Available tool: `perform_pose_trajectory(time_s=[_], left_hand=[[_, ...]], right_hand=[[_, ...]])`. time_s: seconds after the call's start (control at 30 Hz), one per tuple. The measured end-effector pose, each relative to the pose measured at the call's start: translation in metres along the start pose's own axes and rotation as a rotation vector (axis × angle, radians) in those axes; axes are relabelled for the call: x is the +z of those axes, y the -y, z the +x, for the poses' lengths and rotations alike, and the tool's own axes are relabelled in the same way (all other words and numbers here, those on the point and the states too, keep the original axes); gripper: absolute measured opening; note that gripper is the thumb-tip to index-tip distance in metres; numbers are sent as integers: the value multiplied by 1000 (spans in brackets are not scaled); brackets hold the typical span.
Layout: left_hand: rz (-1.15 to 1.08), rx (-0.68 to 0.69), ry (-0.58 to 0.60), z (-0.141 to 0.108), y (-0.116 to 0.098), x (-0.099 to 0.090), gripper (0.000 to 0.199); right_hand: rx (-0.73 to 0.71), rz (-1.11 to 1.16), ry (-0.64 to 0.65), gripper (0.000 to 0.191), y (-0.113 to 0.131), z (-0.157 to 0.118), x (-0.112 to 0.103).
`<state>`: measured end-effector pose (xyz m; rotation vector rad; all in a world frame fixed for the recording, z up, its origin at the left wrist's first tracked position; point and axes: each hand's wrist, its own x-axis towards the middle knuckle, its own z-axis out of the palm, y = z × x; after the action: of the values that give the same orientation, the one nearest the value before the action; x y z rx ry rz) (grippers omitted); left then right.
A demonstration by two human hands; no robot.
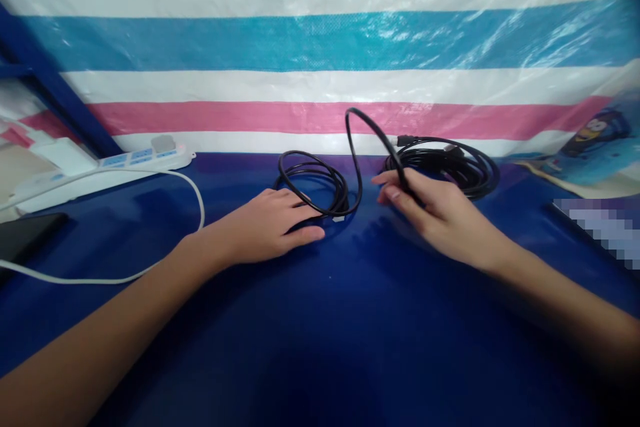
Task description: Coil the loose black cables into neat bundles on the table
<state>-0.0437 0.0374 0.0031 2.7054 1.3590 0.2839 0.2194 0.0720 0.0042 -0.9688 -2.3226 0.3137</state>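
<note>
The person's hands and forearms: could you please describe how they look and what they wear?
The left hand and right hand are bare: no gloves, rings, watches or bracelets show. The left forearm and right forearm are uncovered, with no sleeve discernible.

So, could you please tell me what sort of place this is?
Probably a home or dormitory workspace, judging by the blue tabletop, long white plastic power strip and pink, white and blue striped plastic sheet.

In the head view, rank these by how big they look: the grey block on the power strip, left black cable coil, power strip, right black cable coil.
1. Power strip
2. Right black cable coil
3. Left black cable coil
4. Grey block
</note>
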Motion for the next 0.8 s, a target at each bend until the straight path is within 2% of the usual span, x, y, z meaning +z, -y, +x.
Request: perform_pose_trajectory(time_s=[0.03, 0.1, 0.2, 0.27, 0.33, 0.4, 0.53, 0.6, 0.67, 0.73, 0.8], left_hand=[[-26, -2, 41, 0, -2, 0, 44], [-120, -69, 22, -1, -4, -2, 48], [-329, -292, -166, 1, -4, -2, 54], [-401, -455, -310, 2, -1, -1, 51], [-408, -544, -387, 2, 1, -2, 46], [-367, -588, -409, 2, 2, -4, 42], [-163, -693, -417, 0, -1, -11, 44], [-62, -703, -431, 0, -3, -13, 47], [1, -658, -465, -1, -7, -13, 49], [20, -543, -502, -1, -15, -12, 48], [-55, -417, -486, -2, -26, -11, 45]], right_hand=[[52, 16, -28, 29, 1, -1, -1], [121, 36, -94, 34, 2, -2, -3], [103, 91, -178, 48, 4, -3, -3], [43, 146, -168, 55, 6, -4, -3], [-31, 151, -112, 52, 7, -4, -3], [-86, 116, -62, 43, 10, -5, -2], [-80, 79, -6, 26, 15, -4, -4], [0, 243, 21, 30, 16, -3, -6], [112, 544, 49, 45, 17, -1, -7], [190, 786, 89, 57, 17, 0, -7], [219, 869, 159, 62, 20, 1, -5]])
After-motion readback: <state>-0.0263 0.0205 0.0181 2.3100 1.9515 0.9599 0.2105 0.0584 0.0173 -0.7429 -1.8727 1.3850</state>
